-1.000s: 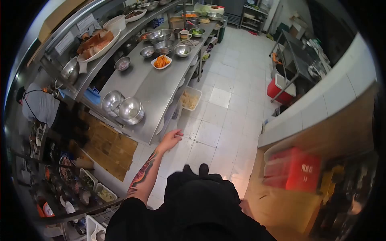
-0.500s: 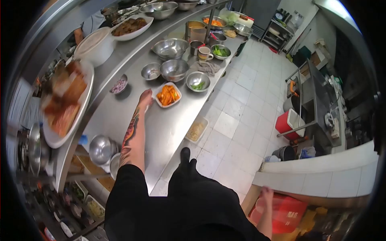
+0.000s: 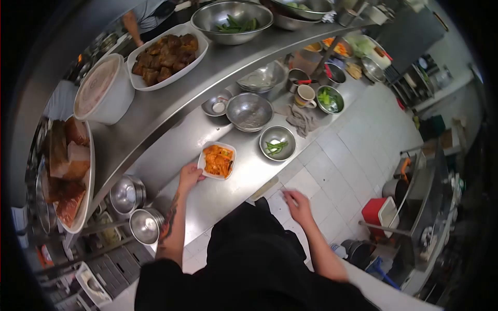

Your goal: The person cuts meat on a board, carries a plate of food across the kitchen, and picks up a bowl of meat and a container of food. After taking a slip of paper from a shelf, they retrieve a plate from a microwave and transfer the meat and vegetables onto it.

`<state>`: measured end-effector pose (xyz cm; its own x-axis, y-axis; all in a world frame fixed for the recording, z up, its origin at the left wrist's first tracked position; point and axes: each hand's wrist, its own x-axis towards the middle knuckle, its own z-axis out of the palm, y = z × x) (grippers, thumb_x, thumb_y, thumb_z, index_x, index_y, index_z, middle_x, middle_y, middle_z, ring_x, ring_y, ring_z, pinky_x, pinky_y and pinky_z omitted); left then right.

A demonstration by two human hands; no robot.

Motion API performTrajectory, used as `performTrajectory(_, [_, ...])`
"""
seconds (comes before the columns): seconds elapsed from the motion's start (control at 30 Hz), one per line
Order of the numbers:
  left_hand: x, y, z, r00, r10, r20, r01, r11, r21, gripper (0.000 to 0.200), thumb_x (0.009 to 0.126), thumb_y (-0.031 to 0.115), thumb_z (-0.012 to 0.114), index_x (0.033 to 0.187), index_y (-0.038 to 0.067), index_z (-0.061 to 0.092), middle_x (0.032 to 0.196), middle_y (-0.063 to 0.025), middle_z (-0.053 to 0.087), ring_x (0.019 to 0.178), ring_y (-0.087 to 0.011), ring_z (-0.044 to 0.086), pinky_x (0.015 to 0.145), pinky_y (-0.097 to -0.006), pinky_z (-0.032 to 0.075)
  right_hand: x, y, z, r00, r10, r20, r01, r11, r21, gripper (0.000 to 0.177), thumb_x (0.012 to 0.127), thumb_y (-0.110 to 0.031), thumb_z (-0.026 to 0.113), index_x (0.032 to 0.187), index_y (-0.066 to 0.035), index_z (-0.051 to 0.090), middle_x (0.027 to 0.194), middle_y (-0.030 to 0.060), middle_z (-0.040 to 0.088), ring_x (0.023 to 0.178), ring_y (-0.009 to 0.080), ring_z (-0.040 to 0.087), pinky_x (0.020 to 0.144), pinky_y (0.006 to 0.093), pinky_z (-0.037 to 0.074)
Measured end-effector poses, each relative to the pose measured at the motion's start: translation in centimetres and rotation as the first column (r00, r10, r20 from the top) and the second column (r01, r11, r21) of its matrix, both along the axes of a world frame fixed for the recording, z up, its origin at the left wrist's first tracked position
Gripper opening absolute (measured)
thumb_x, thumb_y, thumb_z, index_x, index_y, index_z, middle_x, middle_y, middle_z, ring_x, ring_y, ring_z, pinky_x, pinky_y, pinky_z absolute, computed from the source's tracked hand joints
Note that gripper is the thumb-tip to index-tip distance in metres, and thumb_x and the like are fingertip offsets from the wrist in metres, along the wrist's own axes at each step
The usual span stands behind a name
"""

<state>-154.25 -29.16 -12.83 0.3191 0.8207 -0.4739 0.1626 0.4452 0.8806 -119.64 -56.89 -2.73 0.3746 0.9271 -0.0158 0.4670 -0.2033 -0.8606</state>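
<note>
My left hand [image 3: 191, 175] grips the near-left corner of a small square white dish [image 3: 203, 172] on the steel counter [image 3: 207, 212]. The dish holds orange, sauced food [image 3: 218, 160]. In front of my body, above the floor, my right hand [image 3: 297, 205] is closed with bent fingers; what it holds, if anything, is too small to make out. To the right of the dish sits a steel bowl [image 3: 289, 152] with green pieces. Beyond the dish are a larger steel bowl [image 3: 249, 112] and a smaller one [image 3: 211, 108].
Overhead, a steel shelf [image 3: 155, 111] carries a white tub [image 3: 111, 106], a dish of browned meat chunks [image 3: 168, 54] and a platter of meat slabs [image 3: 72, 166]. Farther along stand a mug [image 3: 305, 96] and a grey cloth [image 3: 301, 122]. A red cooler [image 3: 377, 215] is on the floor at right.
My right hand has come from the red item at lower right to in front of me. My left hand now has hold of the dish corner. The view has shifted, hiding the onion bowl.
</note>
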Motion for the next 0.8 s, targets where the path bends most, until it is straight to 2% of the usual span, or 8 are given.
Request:
performTrajectory(0.1, [-2.0,-8.4,-1.3,0.950,0.309,-0.052,-0.306,0.950,0.062,0.018,0.088,0.001,0.061,0.103,-0.008,0.061,0.088,-0.0137,0.069,0.071,-0.0213,0.070,0.063,-0.0303,0.060,-3.4,17.1,-2.4,0.729,0.195,-0.656,-0.225,0.974,0.039,0.031,0.100,-0.024,0.060,0.120,-0.001,0.062,0.101,0.0090,0.069,0.089,0.0151,0.067,0.077,0.0295,0.055])
performTrajectory(0.2, [-2.5,-17.5,0.5,0.862,0.501,-0.080,-0.497,0.865,0.067,0.019,0.088,0.000,0.060,0.104,-0.010,0.060,0.086,-0.0132,0.068,0.072,-0.0219,0.070,0.063,-0.0310,0.060,-8.5,32.3,-6.8,0.269,-0.053,-0.962,-0.428,0.888,-0.169,0.067,0.097,-0.054,0.055,0.136,-0.002,0.039,0.111,0.0209,0.064,0.089,0.0329,0.068,0.075,0.0448,0.059])
performTrajectory(0.33, [-2.9,-29.2,2.2,0.640,0.769,-0.018,-0.769,0.639,-0.028,0.017,0.086,-0.001,0.059,0.100,-0.011,0.058,0.086,-0.0148,0.068,0.068,-0.0212,0.069,0.066,-0.0321,0.062,-12.4,45.0,-14.3,0.008,-0.181,-0.983,0.015,0.983,-0.181,0.059,0.098,-0.056,0.050,0.132,-0.009,0.040,0.092,0.0159,0.063,0.076,0.0325,0.067,0.073,0.0508,0.060])
performTrajectory(0.4, [-3.1,-34.2,3.3,0.505,0.863,-0.023,-0.862,0.503,-0.058,0.017,0.085,-0.002,0.059,0.099,-0.011,0.058,0.086,-0.0148,0.068,0.068,-0.0208,0.069,0.066,-0.0315,0.062,-11.9,49.0,-20.3,0.037,-0.151,-0.988,0.105,0.984,-0.146,0.029,0.099,-0.029,0.046,0.119,-0.009,0.049,0.089,0.0130,0.062,0.081,0.0276,0.067,0.067,0.0485,0.061])
performTrajectory(0.47, [-3.3,-39.4,4.6,0.357,0.934,0.000,-0.928,0.354,-0.114,0.017,0.085,-0.002,0.058,0.099,-0.011,0.058,0.087,-0.0162,0.068,0.068,-0.0205,0.069,0.065,-0.0314,0.063,-13.7,45.9,-12.7,0.355,-0.308,-0.883,0.181,0.949,-0.259,0.031,0.099,-0.015,0.040,0.126,-0.003,0.050,0.102,0.0176,0.064,0.087,0.0300,0.068,0.068,0.0398,0.062])
performTrajectory(0.57, [-4.8,-47.1,5.7,0.123,0.992,0.014,-0.985,0.124,-0.119,0.018,0.085,-0.001,0.058,0.099,-0.011,0.058,0.086,-0.0169,0.069,0.068,-0.0211,0.070,0.065,-0.0319,0.063,-18.6,41.2,-7.2,0.630,0.040,-0.776,-0.297,0.935,-0.193,0.026,0.095,-0.013,0.049,0.113,0.006,0.053,0.090,0.0184,0.065,0.069,0.0291,0.068,0.059,0.0395,0.060])
performTrajectory(0.63, [-6.9,-52.2,6.2,0.036,0.999,0.001,-0.997,0.036,-0.064,0.015,0.083,0.000,0.058,0.095,-0.009,0.059,0.083,-0.0157,0.068,0.065,-0.0220,0.070,0.063,-0.0332,0.064,-22.2,35.8,-1.7,0.639,0.299,-0.709,-0.595,0.776,-0.209,0.025,0.094,-0.013,0.053,0.107,0.008,0.055,0.084,0.0173,0.065,0.066,0.0262,0.068,0.055,0.0373,0.058])
performTrajectory(0.8, [-15.3,-63.1,6.2,-0.176,0.983,0.050,-0.984,-0.177,0.005,0.013,0.082,-0.002,0.056,0.094,-0.007,0.059,0.080,-0.0136,0.067,0.060,-0.0200,0.068,0.063,-0.0333,0.064,-30.4,24.7,5.9,0.565,0.621,-0.543,-0.806,0.555,-0.204,0.029,0.095,-0.020,0.055,0.106,0.007,0.055,0.082,0.0169,0.066,0.062,0.0221,0.067,0.049,0.0354,0.055])
